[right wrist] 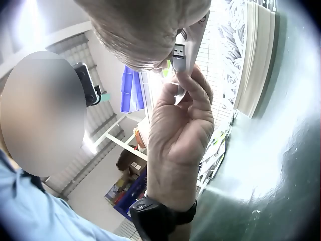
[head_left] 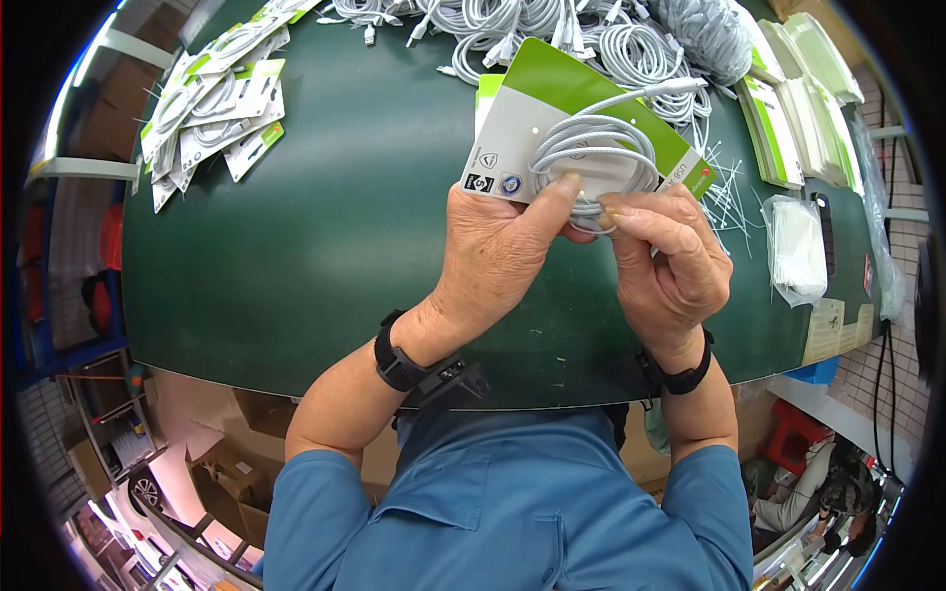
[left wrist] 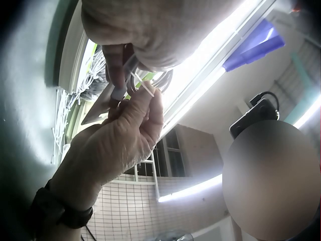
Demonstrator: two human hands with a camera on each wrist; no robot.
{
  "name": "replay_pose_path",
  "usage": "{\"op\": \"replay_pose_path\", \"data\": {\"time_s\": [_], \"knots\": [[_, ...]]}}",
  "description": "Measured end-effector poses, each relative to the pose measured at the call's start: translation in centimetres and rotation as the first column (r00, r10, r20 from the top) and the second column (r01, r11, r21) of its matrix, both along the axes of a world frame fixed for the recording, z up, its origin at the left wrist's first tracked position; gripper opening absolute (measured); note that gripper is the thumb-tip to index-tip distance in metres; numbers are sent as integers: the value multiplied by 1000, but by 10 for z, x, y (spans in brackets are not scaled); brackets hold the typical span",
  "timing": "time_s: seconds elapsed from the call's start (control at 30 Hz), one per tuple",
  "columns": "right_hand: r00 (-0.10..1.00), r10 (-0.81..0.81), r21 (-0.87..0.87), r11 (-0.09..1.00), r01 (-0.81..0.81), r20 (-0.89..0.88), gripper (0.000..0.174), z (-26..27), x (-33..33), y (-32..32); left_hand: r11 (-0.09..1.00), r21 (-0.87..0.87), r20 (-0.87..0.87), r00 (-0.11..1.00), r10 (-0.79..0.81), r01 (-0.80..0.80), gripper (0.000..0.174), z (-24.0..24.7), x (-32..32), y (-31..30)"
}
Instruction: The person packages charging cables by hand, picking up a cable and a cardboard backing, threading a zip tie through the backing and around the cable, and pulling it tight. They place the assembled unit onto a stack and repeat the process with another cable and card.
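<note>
A green and white packaging card (head_left: pixel 522 103) is held up over the table, with a coiled white USB cable (head_left: pixel 591 148) lying against its face. My left hand (head_left: pixel 498 251) grips the card's lower edge, thumb pressed on the coil. At the lower end of the coil, the thumb and fingertips of my right hand (head_left: pixel 680 251) pinch a thin white cable tie (left wrist: pixel 143 83), seen in the left wrist view. A USB plug (right wrist: pixel 179 51) shows by the card in the right wrist view. My palms hide part of the coil in both wrist views.
Coiled white cables (head_left: pixel 631 54) are heaped at the back. Cards with cables (head_left: pixel 232 98) lie piled at the far left. Loose white ties (head_left: pixel 727 192) are scattered right of my hands, beside a clear bag (head_left: pixel 796 246). Stacked cards (head_left: pixel 774 128) stand at the right.
</note>
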State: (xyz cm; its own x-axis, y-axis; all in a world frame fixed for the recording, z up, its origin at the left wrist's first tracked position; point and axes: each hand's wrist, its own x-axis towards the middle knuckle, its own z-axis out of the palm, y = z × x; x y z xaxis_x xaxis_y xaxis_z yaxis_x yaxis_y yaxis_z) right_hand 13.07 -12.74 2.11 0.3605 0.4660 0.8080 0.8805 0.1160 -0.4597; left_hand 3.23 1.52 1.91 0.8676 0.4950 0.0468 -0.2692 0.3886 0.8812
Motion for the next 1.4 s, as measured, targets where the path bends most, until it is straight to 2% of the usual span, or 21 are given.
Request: {"op": "replay_pose_path", "data": {"time_s": [0.97,1.4], "knots": [[996,-91,-37,995,90,-8,21,0,-3,-1,1000,10,-35,999,-19,19,22,0,1,0],[997,-69,-24,997,69,-18,22,-1,-4,-1,1000,-12,-14,1000,-10,10,22,0,1,-1]]}}
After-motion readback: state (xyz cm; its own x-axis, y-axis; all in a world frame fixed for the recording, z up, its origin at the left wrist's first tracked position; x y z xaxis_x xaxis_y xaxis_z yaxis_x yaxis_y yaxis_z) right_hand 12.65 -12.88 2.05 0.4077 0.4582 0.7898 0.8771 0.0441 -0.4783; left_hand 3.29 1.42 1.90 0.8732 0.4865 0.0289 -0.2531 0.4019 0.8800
